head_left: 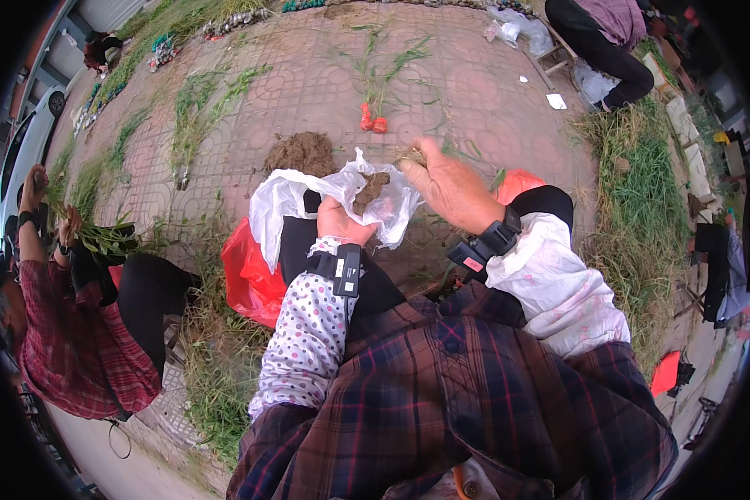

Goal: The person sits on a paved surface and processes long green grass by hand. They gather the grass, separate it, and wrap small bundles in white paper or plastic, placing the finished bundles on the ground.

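A white plastic bag (294, 182) lies spread over my left hand (340, 225), which cups it from below. On the plastic rests a small lump of brown mud (371, 189). My right hand (453, 187) is just to the right of the bag, its fingers closed on a tuft of dry, pale plant roots (409, 157). Where the stems of this tuft run is partly hidden by the hand. On the paving beyond the bag sits a larger heap of wet mud (303, 153).
Two red-wrapped root balls (374, 119) with green stems lie ahead. A red plastic bag (250, 275) is beside my left leg. Cut grass (640, 181) is heaped at right. At left a person in a red plaid shirt (81, 337) handles plants; another person (600, 37) sits upper right.
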Demonstrator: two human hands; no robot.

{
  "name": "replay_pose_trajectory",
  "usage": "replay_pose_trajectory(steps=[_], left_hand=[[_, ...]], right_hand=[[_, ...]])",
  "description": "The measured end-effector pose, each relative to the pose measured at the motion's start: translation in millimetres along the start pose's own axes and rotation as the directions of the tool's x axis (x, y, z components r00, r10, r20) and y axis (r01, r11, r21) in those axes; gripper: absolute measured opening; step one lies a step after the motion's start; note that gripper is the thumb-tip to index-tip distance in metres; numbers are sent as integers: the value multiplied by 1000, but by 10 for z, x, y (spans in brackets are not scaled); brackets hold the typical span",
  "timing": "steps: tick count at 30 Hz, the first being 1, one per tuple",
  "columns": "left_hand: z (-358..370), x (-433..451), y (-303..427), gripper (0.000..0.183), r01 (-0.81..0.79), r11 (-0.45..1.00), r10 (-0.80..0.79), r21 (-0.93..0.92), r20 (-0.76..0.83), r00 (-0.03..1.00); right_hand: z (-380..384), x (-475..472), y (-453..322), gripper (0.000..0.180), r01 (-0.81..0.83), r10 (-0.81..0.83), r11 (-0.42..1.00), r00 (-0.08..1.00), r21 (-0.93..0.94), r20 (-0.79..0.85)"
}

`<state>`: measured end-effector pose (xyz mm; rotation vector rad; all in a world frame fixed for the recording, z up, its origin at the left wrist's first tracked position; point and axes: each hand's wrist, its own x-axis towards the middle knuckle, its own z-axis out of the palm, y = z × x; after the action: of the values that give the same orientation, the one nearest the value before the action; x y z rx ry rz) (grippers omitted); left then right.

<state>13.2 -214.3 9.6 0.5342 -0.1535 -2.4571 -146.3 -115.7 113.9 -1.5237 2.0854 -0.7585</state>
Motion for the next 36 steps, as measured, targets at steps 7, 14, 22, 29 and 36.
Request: replay_pose_trajectory(steps=[7, 14, 22, 29, 36], left_hand=[[6, 23, 24, 39, -14, 1000, 12, 24, 82, 997], [-122, 47, 88, 41, 18, 994, 5, -111, 209, 978], [-12, 58, 107, 37, -38, 992, 53, -124, 116, 992], [-165, 97, 139, 37, -40, 992, 56, -123, 124, 991], [-365, 179, 119, 34, -136, 987, 143, -83, 95, 985]], right_hand=[[258, 36, 134, 35, 339, -349, 937, 919, -81, -182], [231, 23, -66, 34, 300, -312, 901, 950, -313, 12], [325, 183, -15, 22, 350, -359, 887, 933, -302, 26], [366, 251, -128, 9, 293, -302, 938, 953, -187, -19], [434, 341, -167, 9, 368, -351, 894, 930, -257, 109]])
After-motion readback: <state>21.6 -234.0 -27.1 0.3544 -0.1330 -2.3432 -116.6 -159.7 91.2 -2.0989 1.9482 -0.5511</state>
